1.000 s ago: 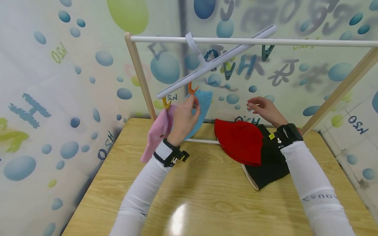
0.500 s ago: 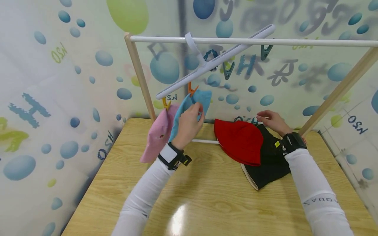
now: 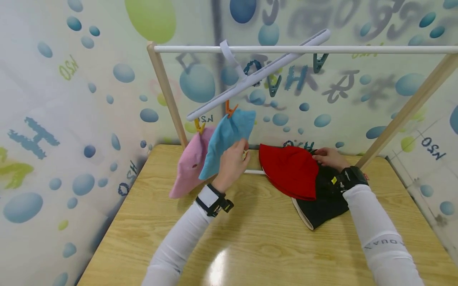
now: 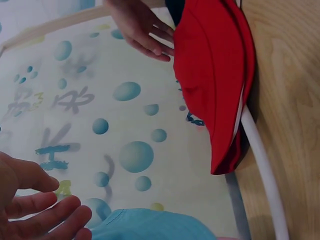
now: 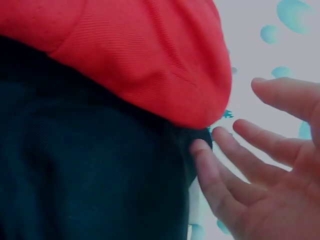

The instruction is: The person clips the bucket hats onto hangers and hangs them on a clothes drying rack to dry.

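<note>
A red bucket hat [image 3: 290, 171] lies on top of a black hat [image 3: 327, 198] at the back of the table. At the upper right of the red hat is my right hand [image 3: 330, 159]. In the right wrist view its fingers [image 5: 212, 180] are spread, the tips right at the edges of both hats. My left hand [image 3: 233, 163] holds nothing and hovers in front of a light blue hat [image 3: 223, 139], fingers loosely bent. That hat hangs from an orange clip [image 3: 230, 110] under a white hanger [image 3: 250, 79]. A pink hat [image 3: 191, 163] hangs beside it from a yellow clip [image 3: 199, 127].
The hanger hooks, tilted, over a white rail [image 3: 358, 49] with wooden posts [image 3: 166, 91]. Two dark green clips, one at the hanger's middle [image 3: 273, 85] and another clip [image 3: 319, 62] farther right, hang without hats. A lower white rod [image 3: 255, 172] runs behind the hats over the wooden table [image 3: 272, 246].
My left hand has come down from near the orange clip, uncovering the blue hat. The right hand has lowered to the red and black hats.
</note>
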A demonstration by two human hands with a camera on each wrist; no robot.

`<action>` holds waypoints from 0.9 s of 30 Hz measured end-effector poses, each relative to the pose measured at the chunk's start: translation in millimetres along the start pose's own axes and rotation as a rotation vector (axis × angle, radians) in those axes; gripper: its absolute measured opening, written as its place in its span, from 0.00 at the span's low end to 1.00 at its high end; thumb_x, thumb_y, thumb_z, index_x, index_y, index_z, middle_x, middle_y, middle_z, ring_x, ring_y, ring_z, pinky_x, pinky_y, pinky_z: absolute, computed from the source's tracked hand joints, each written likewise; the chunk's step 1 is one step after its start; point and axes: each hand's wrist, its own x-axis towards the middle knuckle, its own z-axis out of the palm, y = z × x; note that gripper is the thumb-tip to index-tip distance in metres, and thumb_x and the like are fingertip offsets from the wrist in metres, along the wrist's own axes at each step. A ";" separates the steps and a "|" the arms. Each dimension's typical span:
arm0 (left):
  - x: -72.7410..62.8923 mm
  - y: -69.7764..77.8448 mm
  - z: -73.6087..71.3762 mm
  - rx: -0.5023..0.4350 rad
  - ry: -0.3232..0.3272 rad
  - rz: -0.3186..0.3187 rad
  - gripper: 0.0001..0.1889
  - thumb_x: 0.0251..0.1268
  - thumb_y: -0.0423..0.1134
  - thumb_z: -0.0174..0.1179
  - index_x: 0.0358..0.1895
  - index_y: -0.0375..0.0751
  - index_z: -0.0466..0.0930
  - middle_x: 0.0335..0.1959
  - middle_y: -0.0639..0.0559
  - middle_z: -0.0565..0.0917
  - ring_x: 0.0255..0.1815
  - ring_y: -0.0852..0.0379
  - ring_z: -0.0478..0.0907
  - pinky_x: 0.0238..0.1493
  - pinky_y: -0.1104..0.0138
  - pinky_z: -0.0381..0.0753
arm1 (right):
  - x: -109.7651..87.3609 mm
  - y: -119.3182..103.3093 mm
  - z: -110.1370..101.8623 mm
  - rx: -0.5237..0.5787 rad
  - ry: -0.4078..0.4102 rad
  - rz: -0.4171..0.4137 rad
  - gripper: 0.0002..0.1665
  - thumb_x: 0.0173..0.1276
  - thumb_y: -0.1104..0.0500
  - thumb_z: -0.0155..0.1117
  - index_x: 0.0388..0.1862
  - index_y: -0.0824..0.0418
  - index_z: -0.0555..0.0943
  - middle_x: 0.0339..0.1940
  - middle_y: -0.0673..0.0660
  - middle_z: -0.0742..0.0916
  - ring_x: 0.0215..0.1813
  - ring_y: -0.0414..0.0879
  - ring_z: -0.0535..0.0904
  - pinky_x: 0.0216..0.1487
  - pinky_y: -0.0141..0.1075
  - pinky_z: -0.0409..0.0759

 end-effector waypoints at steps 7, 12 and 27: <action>-9.3 -1.5 7.7 0.010 -0.010 0.004 0.06 0.62 0.29 0.60 0.34 0.38 0.71 0.26 0.47 0.76 0.19 0.54 0.70 0.18 0.62 0.69 | 3.1 0.3 9.3 0.075 -0.018 0.081 0.36 0.77 0.54 0.49 0.66 0.83 0.55 0.62 0.80 0.67 0.57 0.68 0.72 0.56 0.48 0.75; -10.7 -0.4 9.0 -0.004 -0.015 0.010 0.07 0.62 0.28 0.59 0.34 0.40 0.70 0.28 0.49 0.77 0.20 0.55 0.71 0.19 0.64 0.70 | 3.9 -6.1 12.8 0.086 -0.010 0.131 0.40 0.77 0.49 0.48 0.68 0.82 0.53 0.65 0.79 0.64 0.62 0.70 0.67 0.61 0.52 0.69; -0.4 0.6 6.1 0.026 -0.002 0.020 0.06 0.61 0.28 0.61 0.33 0.38 0.72 0.28 0.49 0.78 0.21 0.54 0.74 0.19 0.64 0.71 | 5.7 -47.5 19.7 0.064 0.149 0.106 0.32 0.75 0.50 0.51 0.61 0.79 0.67 0.50 0.71 0.76 0.47 0.58 0.70 0.47 0.40 0.71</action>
